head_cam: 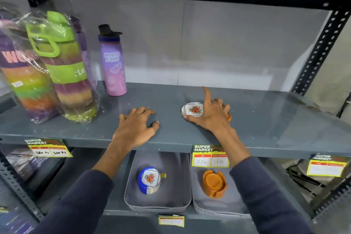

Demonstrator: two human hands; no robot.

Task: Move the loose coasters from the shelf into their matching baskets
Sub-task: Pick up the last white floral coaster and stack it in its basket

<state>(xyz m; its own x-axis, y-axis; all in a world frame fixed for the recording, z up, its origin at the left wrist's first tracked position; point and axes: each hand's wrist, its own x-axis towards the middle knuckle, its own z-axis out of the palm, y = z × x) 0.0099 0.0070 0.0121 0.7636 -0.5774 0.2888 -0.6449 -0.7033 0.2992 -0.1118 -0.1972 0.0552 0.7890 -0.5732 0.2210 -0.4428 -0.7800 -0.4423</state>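
A white coaster with a flower print (192, 109) lies on the grey shelf (266, 119). My right hand (210, 114) rests over its right side, thumb at its near rim, index finger raised. An orange coaster (229, 116) peeks out from under that hand. My left hand (136, 126) lies flat on the shelf with fingers spread, holding nothing. On the shelf below, the left grey basket (133, 192) holds a blue holder with matching white flower coasters (150, 178). The right grey basket (197, 201) holds an orange coaster set (214, 183).
A purple water bottle (113, 62) stands at the back left of the shelf. Two wrapped multicoloured bottles (62, 70) stand further left. Price tags (209, 156) hang on the shelf's front edge. A black perforated upright (321, 43) bounds the right side.
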